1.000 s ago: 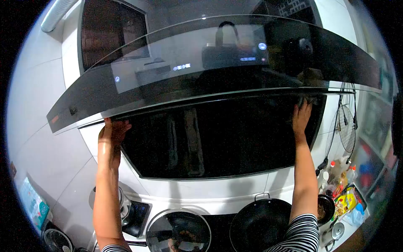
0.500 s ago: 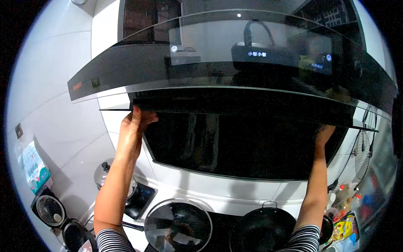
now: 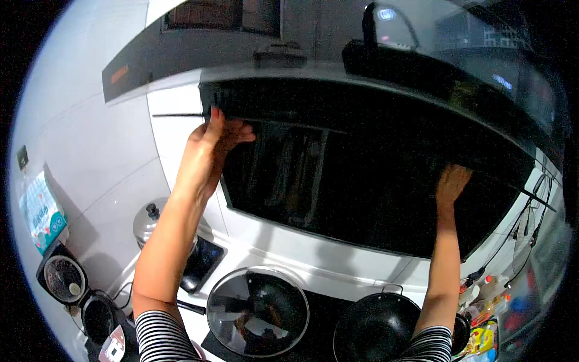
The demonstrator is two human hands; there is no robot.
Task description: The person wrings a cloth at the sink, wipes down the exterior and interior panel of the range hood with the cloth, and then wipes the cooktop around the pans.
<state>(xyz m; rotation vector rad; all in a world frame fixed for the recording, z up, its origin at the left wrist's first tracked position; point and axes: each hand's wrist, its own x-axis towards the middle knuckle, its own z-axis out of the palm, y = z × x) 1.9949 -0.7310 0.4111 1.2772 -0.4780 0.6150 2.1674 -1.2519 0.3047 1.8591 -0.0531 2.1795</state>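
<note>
A dark, thin panel point(image 3: 178, 114) is seen nearly edge-on under the front glass of the black range hood point(image 3: 181, 45). Its left part is gripped by my left hand point(image 3: 211, 142), thumb up at the edge and fingers curled beneath. My right hand point(image 3: 452, 181) is raised to the panel's right part; its fingertips are lost in the dark, but the hand appears closed on it. Behind both hands is the hood's glossy black lower face point(image 3: 362, 199).
Below are a lidded pan point(image 3: 258, 311) and a black wok point(image 3: 377, 329) on the stove. A steel pot point(image 3: 148, 224) stands left, beside an open black appliance point(image 3: 99, 317). Bottles and packets point(image 3: 482, 338) are at the lower right, below hanging cables point(image 3: 515, 232).
The panel's left end has come down and apart from the hood's front edge, with both hands still at it. The view has shifted and tilted, and the hood's display text no longer shows in the middle.
</note>
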